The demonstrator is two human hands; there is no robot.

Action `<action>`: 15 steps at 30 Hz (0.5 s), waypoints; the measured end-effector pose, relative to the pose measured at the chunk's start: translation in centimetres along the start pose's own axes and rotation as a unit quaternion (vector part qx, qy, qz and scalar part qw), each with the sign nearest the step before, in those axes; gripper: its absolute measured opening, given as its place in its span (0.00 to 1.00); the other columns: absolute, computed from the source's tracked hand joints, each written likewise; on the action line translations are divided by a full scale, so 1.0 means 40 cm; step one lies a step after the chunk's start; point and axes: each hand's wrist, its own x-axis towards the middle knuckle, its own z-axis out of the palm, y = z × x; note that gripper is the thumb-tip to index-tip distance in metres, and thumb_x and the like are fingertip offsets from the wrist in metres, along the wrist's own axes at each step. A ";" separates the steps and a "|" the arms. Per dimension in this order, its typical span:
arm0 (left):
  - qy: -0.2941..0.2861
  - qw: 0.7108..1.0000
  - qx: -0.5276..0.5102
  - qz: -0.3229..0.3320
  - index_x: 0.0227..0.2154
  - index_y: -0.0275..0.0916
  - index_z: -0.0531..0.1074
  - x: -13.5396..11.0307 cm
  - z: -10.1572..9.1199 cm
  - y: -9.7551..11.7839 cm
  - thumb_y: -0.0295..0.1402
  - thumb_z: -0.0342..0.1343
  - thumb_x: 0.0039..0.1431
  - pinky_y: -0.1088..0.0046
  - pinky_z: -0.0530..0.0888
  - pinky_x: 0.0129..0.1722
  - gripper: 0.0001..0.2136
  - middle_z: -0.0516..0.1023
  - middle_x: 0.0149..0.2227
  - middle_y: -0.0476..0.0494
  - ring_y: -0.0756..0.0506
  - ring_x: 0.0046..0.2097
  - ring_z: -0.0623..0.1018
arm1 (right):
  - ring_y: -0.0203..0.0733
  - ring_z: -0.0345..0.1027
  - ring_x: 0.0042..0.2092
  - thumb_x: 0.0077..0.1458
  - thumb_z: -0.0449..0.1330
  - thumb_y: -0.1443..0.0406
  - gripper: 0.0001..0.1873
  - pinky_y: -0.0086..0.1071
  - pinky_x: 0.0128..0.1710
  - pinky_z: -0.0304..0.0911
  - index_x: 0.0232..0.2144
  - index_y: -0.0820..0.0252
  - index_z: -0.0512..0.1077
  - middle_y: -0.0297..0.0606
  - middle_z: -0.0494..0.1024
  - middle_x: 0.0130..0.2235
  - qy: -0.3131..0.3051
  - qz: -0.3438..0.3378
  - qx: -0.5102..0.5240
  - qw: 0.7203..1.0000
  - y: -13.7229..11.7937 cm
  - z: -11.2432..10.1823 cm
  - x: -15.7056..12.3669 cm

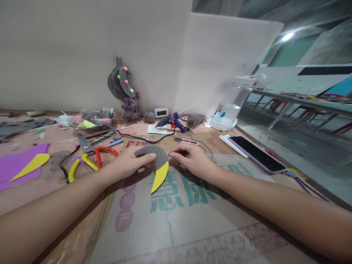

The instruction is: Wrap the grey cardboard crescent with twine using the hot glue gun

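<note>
Between thumb and fingers, my left hand (137,159) grips a crescent-shaped piece (160,176) just above the cardboard. Grey yarn (158,156) covers its upper part in close wraps, while the lower tip is bare yellow. At the crescent's right edge my right hand (189,157) is closed in a pinch on what looks like the end of the yarn. A grey strand (205,143) trails behind that hand toward a loose skein of grey yarn (195,121). Some fingers of both hands are hidden.
Behind my hands lie a blue hot glue gun (173,121) and tweezers (187,141). Scissors (85,145) and pliers (93,161) are at left, near purple sheets (26,165). A phone (257,154) rests at right, before a plastic jug (224,115). A decorated grey moon (121,82) stands against the wall.
</note>
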 end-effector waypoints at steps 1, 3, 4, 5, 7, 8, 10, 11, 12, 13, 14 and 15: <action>0.002 1.000 -0.001 0.005 0.17 0.36 0.67 0.000 0.000 -0.001 0.41 0.51 0.51 0.78 0.61 0.20 0.14 0.69 0.18 0.50 0.52 0.21 0.67 | 0.35 0.67 0.34 0.54 0.54 0.64 0.09 0.29 0.35 0.61 0.31 0.60 0.74 0.36 0.75 0.31 -0.002 -0.007 0.001 1.000 0.000 -0.001 0.001; 0.009 1.000 -0.010 0.012 0.17 0.36 0.67 0.001 0.001 -0.002 0.41 0.51 0.51 0.78 0.61 0.20 0.14 0.69 0.18 0.51 0.52 0.21 0.67 | 0.37 0.68 0.39 0.56 0.52 0.64 0.11 0.31 0.40 0.61 0.35 0.59 0.74 0.37 0.76 0.36 0.002 -0.028 0.009 1.000 0.001 -0.006 0.004; 0.011 1.000 -0.015 0.011 0.17 0.36 0.67 0.001 0.001 -0.002 0.41 0.51 0.51 0.78 0.61 0.20 0.14 0.69 0.18 0.51 0.52 0.21 0.67 | 0.37 0.67 0.42 0.56 0.51 0.65 0.12 0.31 0.43 0.60 0.36 0.59 0.74 0.38 0.76 0.38 0.011 -0.038 0.012 0.999 0.002 -0.008 0.005; 0.012 1.000 -0.019 0.009 0.18 0.37 0.67 0.001 0.001 -0.002 0.41 0.51 0.51 0.78 0.61 0.20 0.14 0.69 0.18 0.51 0.52 0.21 0.66 | 0.37 0.67 0.43 0.57 0.50 0.65 0.13 0.32 0.45 0.59 0.37 0.59 0.74 0.38 0.75 0.40 0.023 -0.044 0.014 0.999 0.002 -0.011 0.007; 0.012 1.000 -0.019 0.009 0.18 0.37 0.67 0.001 0.002 -0.003 0.41 0.51 0.51 0.78 0.61 0.20 0.14 0.69 0.19 0.51 0.52 0.21 0.67 | 0.37 0.66 0.43 0.58 0.50 0.64 0.13 0.32 0.44 0.59 0.36 0.60 0.74 0.39 0.74 0.40 0.040 -0.040 0.012 0.998 0.002 -0.015 0.009; 0.011 1.000 -0.016 0.011 0.18 0.36 0.67 0.001 0.002 -0.004 0.42 0.51 0.52 0.78 0.62 0.21 0.15 0.70 0.19 0.50 0.51 0.21 0.67 | 0.37 0.67 0.41 0.58 0.50 0.63 0.14 0.32 0.42 0.60 0.35 0.61 0.74 0.39 0.74 0.38 0.042 -0.031 0.010 0.999 0.002 -0.016 0.009; 0.002 1.000 -0.011 0.014 0.18 0.37 0.68 0.001 0.002 -0.006 0.42 0.51 0.52 0.78 0.62 0.21 0.15 0.70 0.19 0.50 0.51 0.22 0.67 | 0.37 0.67 0.39 0.57 0.50 0.62 0.14 0.31 0.39 0.61 0.34 0.61 0.74 0.39 0.73 0.36 0.032 -0.017 0.010 0.999 0.000 -0.016 0.009; -0.004 1.000 -0.008 0.014 0.19 0.37 0.68 0.001 0.003 -0.007 0.42 0.51 0.51 0.78 0.62 0.22 0.14 0.71 0.20 0.50 0.51 0.22 0.68 | 0.37 0.66 0.38 0.57 0.51 0.62 0.13 0.31 0.38 0.61 0.33 0.61 0.74 0.38 0.73 0.35 0.023 -0.017 0.012 1.000 -0.002 -0.015 0.008; -0.010 1.000 -0.005 0.013 0.20 0.37 0.69 0.001 0.003 -0.007 0.42 0.51 0.51 0.77 0.63 0.22 0.14 0.71 0.20 0.49 0.51 0.23 0.68 | 0.37 0.66 0.38 0.56 0.52 0.62 0.12 0.30 0.39 0.60 0.32 0.61 0.74 0.38 0.73 0.35 0.013 -0.022 0.015 1.000 -0.004 -0.013 0.007; -0.014 1.000 -0.001 0.012 0.20 0.37 0.69 0.001 0.004 -0.008 0.42 0.52 0.51 0.77 0.63 0.23 0.14 0.72 0.21 0.49 0.51 0.23 0.68 | 0.37 0.66 0.38 0.55 0.53 0.62 0.11 0.30 0.39 0.60 0.31 0.61 0.73 0.38 0.73 0.35 0.004 -0.031 0.020 0.999 -0.006 -0.010 0.006; -0.017 1.000 0.003 0.012 0.20 0.36 0.70 0.001 0.005 -0.007 0.42 0.52 0.50 0.77 0.63 0.23 0.14 0.72 0.21 0.49 0.50 0.24 0.69 | 0.37 0.66 0.38 0.55 0.53 0.63 0.10 0.30 0.40 0.60 0.30 0.61 0.73 0.37 0.73 0.35 -0.006 -0.040 0.026 0.999 -0.008 -0.008 0.004; -0.017 1.000 0.004 0.012 0.21 0.36 0.70 0.001 0.006 -0.007 0.42 0.53 0.50 0.77 0.63 0.23 0.14 0.72 0.21 0.49 0.50 0.24 0.69 | 0.36 0.66 0.38 0.54 0.54 0.63 0.09 0.30 0.40 0.60 0.29 0.61 0.73 0.37 0.73 0.34 -0.013 -0.044 0.032 0.998 -0.010 -0.006 0.003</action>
